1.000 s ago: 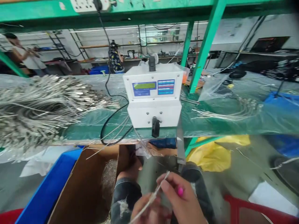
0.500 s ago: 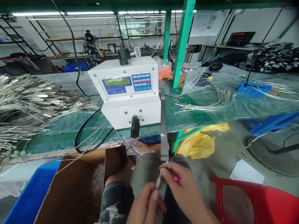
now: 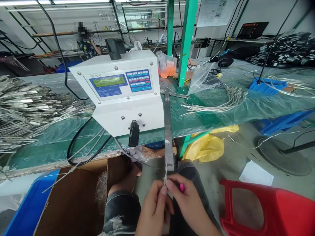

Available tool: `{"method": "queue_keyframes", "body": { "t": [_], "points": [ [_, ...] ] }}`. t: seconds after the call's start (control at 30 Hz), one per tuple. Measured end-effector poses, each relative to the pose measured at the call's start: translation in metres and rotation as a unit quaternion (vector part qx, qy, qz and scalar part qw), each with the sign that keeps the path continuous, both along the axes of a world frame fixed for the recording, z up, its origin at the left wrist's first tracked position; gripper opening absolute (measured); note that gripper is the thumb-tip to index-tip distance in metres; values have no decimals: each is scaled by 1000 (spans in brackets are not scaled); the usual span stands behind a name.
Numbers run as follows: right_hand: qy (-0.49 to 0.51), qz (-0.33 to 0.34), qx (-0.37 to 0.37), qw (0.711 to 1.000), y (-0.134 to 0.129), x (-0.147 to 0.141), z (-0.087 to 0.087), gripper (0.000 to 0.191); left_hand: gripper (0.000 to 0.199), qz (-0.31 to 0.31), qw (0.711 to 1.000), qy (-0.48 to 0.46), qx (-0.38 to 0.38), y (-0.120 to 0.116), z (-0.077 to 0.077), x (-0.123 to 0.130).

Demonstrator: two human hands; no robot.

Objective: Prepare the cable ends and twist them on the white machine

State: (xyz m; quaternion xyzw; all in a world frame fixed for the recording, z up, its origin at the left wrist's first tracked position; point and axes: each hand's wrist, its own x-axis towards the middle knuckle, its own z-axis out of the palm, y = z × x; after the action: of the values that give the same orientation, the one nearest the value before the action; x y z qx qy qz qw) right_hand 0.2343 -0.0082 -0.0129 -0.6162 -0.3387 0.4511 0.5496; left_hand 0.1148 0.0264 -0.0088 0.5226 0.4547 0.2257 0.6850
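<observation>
Your 2 hands meet at the lower centre of the frame: your left hand (image 3: 157, 200) and your right hand (image 3: 181, 193) each pinch the pale wire (image 3: 166, 173) between thumb and fingertips, its thin end pointing up. A pink object (image 3: 181, 187) shows at your right hand. Just above, a metal strip (image 3: 167, 123) juts over the edge of the green table (image 3: 197, 121), beside the white machine (image 3: 128, 113) at centre. A big wire pile (image 3: 31, 108) fills the left of the table; a smaller wire bunch (image 3: 221, 104) lies right of centre. Lower left stands a cardboard box (image 3: 71, 200); lower right, a red stool (image 3: 278, 206). At upper left is another person (image 3: 87, 47).
</observation>
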Motion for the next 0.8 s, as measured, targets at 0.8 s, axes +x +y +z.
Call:
{"method": "queue_keyframes", "body": {
  "t": [0.8],
  "points": [
    [96,-34,-29,994,13,8,-5,41,43,16,998,21,-65,6,7,14]
  ]
}}
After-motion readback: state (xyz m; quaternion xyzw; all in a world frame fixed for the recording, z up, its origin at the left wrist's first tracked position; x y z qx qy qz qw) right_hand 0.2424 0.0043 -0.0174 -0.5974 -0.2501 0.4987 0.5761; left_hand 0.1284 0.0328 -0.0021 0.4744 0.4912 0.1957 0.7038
